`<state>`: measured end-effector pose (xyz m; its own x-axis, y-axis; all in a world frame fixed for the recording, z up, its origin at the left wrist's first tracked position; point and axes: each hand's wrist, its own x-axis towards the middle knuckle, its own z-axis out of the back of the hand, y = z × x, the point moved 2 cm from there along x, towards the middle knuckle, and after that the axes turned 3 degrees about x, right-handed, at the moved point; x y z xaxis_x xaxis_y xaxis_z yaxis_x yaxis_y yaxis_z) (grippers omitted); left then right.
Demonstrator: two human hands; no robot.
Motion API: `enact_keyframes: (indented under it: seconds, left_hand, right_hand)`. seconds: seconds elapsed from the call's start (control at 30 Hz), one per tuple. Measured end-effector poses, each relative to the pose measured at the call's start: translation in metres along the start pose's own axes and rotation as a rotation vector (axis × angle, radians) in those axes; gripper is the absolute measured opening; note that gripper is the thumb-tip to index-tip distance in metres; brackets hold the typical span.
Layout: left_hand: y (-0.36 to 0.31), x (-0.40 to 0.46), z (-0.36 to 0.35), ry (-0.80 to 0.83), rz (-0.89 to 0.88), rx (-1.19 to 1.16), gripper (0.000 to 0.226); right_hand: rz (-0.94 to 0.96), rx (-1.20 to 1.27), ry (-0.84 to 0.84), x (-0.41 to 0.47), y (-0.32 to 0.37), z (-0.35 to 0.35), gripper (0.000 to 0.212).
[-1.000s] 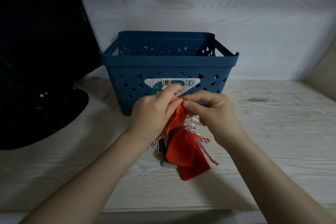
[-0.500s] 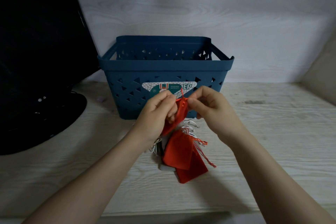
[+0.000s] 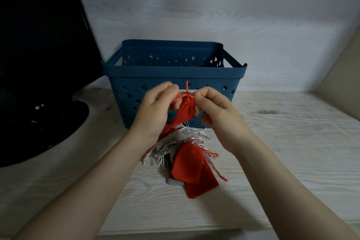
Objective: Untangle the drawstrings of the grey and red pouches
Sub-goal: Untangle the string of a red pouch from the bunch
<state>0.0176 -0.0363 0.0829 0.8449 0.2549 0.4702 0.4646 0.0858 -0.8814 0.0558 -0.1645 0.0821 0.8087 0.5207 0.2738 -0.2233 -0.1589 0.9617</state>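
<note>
Where the red drawstring (image 3: 186,96) gathers at the mouth of the raised red pouch (image 3: 183,112), we find it pinched from both sides, the left hand (image 3: 155,112) and the right hand (image 3: 216,115) each curled on it with fingertips. Below that pouch a tangled bunch hangs to the wooden tabletop (image 3: 292,152): grey pouches (image 3: 175,138) with white strings, and two further red pouches (image 3: 191,169) lying flat. Behind the hands stands a blue basket (image 3: 173,72); a black object (image 3: 39,64) sits left.
</note>
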Motion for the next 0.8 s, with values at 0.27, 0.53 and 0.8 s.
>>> enact_keyframes:
  seconds: [0.27,0.53,0.8]
  left_hand:
    - [-0.007,0.006,0.002,0.206,-0.156,0.138,0.015]
    - [-0.021,0.045,0.010,-0.049,-0.429,0.701,0.023]
    - [-0.028,0.106,0.026,0.045,-0.098,0.908,0.028]
  right_hand:
    - [-0.030,0.119,-0.259,0.035,0.021,0.013,0.020]
    - [0.062,0.247,-0.185,0.064,0.040,0.006,0.005]
    - [0.095,-0.093,-0.110,0.057,0.025,0.025,0.018]
